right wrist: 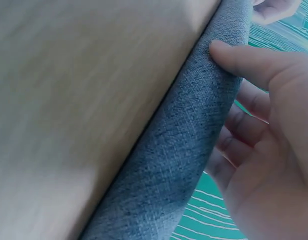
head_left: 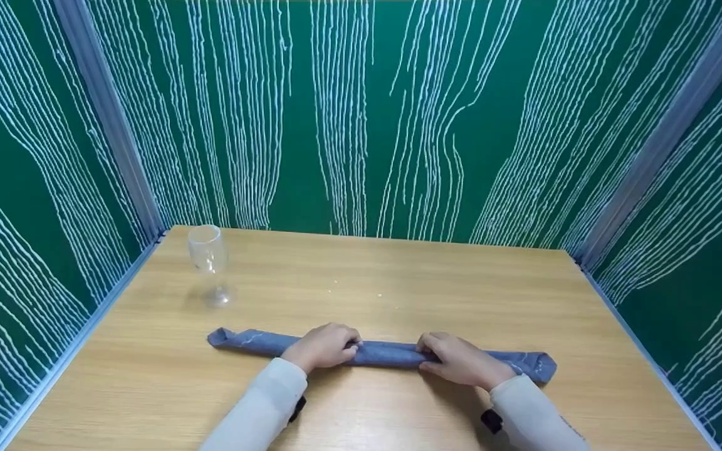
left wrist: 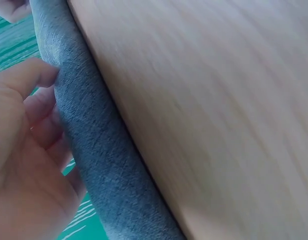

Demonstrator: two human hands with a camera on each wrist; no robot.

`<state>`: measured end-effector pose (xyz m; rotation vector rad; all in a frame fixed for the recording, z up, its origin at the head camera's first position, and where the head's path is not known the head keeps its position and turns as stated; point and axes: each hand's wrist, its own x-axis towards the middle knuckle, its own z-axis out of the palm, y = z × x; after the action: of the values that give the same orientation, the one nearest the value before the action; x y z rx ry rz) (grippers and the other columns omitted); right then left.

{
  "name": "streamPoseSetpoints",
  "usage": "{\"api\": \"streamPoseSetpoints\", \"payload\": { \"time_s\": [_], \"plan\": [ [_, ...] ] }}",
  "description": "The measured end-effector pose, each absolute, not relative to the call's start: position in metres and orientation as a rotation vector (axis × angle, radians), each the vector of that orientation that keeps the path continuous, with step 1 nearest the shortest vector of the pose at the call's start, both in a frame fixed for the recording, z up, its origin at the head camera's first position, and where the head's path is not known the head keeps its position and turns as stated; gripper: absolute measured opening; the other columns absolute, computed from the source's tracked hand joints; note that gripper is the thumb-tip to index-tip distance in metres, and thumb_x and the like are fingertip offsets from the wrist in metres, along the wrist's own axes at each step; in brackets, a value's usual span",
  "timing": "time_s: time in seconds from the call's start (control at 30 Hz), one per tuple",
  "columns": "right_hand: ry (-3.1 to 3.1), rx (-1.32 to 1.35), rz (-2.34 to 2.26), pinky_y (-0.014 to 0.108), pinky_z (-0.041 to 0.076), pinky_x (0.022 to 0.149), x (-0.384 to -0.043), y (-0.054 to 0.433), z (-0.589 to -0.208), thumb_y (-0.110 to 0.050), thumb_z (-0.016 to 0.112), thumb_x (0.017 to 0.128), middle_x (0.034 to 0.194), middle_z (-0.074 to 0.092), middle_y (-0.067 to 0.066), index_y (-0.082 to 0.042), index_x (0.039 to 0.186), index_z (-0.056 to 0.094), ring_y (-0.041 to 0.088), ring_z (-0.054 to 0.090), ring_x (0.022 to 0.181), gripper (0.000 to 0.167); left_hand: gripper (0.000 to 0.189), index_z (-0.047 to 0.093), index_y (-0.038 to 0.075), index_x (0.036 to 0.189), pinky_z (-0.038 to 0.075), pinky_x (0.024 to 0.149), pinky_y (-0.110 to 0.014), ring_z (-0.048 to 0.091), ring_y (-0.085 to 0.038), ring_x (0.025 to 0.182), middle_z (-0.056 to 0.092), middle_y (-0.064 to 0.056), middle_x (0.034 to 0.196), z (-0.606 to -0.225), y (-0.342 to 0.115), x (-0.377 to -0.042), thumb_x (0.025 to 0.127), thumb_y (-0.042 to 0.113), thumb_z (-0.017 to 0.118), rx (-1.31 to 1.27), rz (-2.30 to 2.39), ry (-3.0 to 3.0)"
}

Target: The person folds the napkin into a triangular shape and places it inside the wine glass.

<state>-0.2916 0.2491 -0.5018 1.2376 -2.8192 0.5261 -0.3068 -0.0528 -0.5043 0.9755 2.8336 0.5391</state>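
Observation:
A blue-grey cloth [head_left: 389,354], rolled into a long tube, lies across the table in front of me. My left hand [head_left: 328,346] holds it left of its middle; in the left wrist view the thumb [left wrist: 46,75] meets the edge of the roll and the other fingers curl behind it. My right hand [head_left: 458,358] grips the roll right of its middle. Its thumb [right wrist: 226,55] presses the near face of the cloth, with the fingers bent round the far side. Both ends of the roll stick out beyond the hands, with loose folds at the tips.
A clear stemmed glass [head_left: 209,257] stands upright at the back left of the wooden table [head_left: 461,282]. A few tiny pale specks lie behind the roll. Green walls [head_left: 298,125] with white wavy lines enclose the table at the back and sides.

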Motion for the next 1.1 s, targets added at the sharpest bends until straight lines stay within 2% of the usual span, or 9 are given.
{"api": "streamPoseSetpoints", "payload": {
  "time_s": [0.17,0.27,0.5,0.7,0.87,0.97,1.1],
  "plan": [
    [-2.902,1.238,0.552,0.042,0.054,0.082,-0.299,0.249,-0.496,-0.014,0.067,0.097,0.101,0.067,0.004,-0.006,0.106,0.064,0.021,0.065,0.094,0.013,0.020,0.070,0.011,0.111,0.050,0.092,-0.036,0.063,-0.018,0.103,0.069,0.000,0.110,-0.506,-0.051,-0.305,0.101,0.020,0.056,0.984,0.508,2.854],
    [-2.982,1.224,0.604,0.040,0.054,0.081,-0.305,0.250,-0.494,-0.016,0.064,0.099,0.101,0.067,0.003,-0.006,0.107,0.065,0.018,0.064,0.092,0.012,0.020,0.069,0.010,0.111,0.049,0.094,-0.036,0.061,-0.019,0.104,0.066,-0.001,0.108,-0.507,-0.050,-0.303,0.102,0.019,0.055,0.991,0.482,2.872],
    [-3.127,1.125,0.829,0.035,0.045,0.075,-0.318,0.251,-0.493,-0.019,0.059,0.102,0.094,0.060,-0.004,-0.011,0.110,0.061,0.014,0.053,0.083,0.011,0.020,0.068,0.008,0.112,0.050,0.091,-0.035,0.058,-0.017,0.097,0.059,-0.002,0.103,-0.508,-0.049,-0.303,0.102,0.018,0.055,0.958,0.501,2.885],
    [-3.132,1.138,0.893,0.032,0.041,0.071,-0.321,0.252,-0.494,-0.020,0.058,0.103,0.087,0.056,-0.006,-0.014,0.106,0.058,0.013,0.051,0.079,0.007,0.009,0.061,0.011,0.108,0.049,0.087,-0.035,0.054,-0.015,0.091,0.056,0.000,0.100,-0.507,-0.050,-0.304,0.100,0.014,0.057,0.938,0.618,2.870],
    [-3.118,1.184,0.936,0.031,0.041,0.072,-0.318,0.252,-0.494,-0.019,0.056,0.104,0.089,0.058,-0.005,-0.013,0.105,0.058,0.012,0.051,0.079,0.006,0.008,0.060,0.013,0.107,0.049,0.084,-0.034,0.052,-0.014,0.088,0.055,0.002,0.097,-0.505,-0.052,-0.300,0.100,0.011,0.057,0.981,0.656,2.850],
    [-3.113,1.203,0.948,0.032,0.041,0.072,-0.317,0.252,-0.493,-0.018,0.056,0.104,0.090,0.058,-0.005,-0.012,0.105,0.057,0.012,0.050,0.080,0.006,0.008,0.062,0.013,0.106,0.049,0.085,-0.034,0.053,-0.015,0.090,0.057,0.001,0.099,-0.503,-0.054,-0.296,0.100,0.016,0.059,0.998,0.667,2.820],
    [-3.163,1.160,0.977,0.033,0.040,0.072,-0.316,0.252,-0.493,-0.019,0.055,0.104,0.087,0.055,-0.004,-0.013,0.105,0.057,0.014,0.049,0.079,0.006,0.023,0.064,0.014,0.111,0.049,0.088,-0.033,0.054,-0.013,0.094,0.057,0.003,0.103,-0.502,-0.056,-0.292,0.097,0.032,0.067,0.993,0.627,2.788]
  ]
}}
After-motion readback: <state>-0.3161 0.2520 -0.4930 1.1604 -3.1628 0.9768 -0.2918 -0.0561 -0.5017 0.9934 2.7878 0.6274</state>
